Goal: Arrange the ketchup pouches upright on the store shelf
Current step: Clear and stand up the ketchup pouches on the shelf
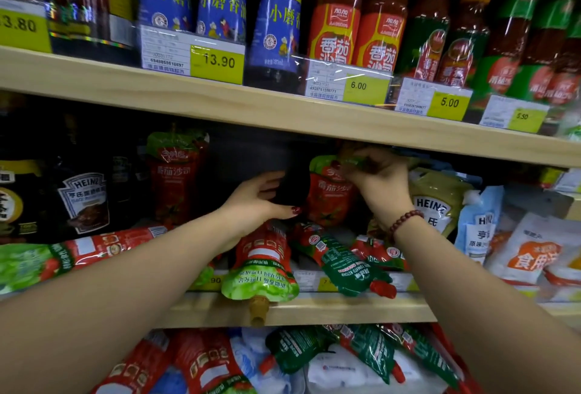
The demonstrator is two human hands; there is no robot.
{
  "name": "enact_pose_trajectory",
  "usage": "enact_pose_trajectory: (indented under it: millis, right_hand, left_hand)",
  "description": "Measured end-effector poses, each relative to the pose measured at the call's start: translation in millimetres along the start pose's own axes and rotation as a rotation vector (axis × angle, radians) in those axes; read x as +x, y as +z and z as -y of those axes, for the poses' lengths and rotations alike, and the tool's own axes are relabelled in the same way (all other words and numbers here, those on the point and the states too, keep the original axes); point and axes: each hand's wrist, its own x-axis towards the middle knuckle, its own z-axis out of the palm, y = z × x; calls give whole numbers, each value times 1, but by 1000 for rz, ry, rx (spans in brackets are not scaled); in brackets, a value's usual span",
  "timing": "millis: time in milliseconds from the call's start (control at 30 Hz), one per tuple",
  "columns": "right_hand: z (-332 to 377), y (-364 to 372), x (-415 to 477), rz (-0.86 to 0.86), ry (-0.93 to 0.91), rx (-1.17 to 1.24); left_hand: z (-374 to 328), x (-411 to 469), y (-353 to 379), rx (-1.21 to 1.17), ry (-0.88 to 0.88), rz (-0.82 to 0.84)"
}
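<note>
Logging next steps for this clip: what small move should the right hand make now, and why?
Probably settle the upright pouch on its base and let go: the right hand pinches its green top, it already stands, and other pouches lie flat at the front of the shelf.

The right hand [375, 181] covers the top of the upright pouch [330, 202] — fingertips of the left hand [256, 200] hide behind a dark thing [293, 189], too dim to name.

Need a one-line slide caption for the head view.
Right hand pinches the top of an upright ketchup pouch on the middle shelf, left hand beside it; other pouches lie flat in front.
</note>
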Motion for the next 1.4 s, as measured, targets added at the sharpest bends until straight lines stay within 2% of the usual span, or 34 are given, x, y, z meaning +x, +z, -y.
enact_pose_trajectory:
  millis: [167, 533, 633, 733, 933, 1067, 1267, 1400]
  right_hand:
    - [14, 14, -13, 129, -135, -16]
    - [27, 13, -33, 134, -193, 26]
    - [22, 12, -36, 180, -132, 74]
    - [10, 15, -40, 295, 37, 135]
    - [-9, 34, -54, 400, 271, 57]
    - [-9, 57, -58, 429, 282, 103]
    - [16, 95, -55, 368, 221, 419]
    - [27, 112, -49, 365, 181, 447]
  left_hand:
    - [-9, 7, 7, 61, 23, 18]
    - [-16, 9, 30, 38, 69, 40]
    - [-17, 8, 19, 94, 84, 69]
    - [-21, 8, -2, 176, 85, 58]
    - [-28, 6, -53, 254, 3, 29]
    - [-28, -4, -84, 246, -63, 42]
    - [-31, -18, -107, 267, -122, 100]
    - [-30, -20, -108, 254, -121, 148]
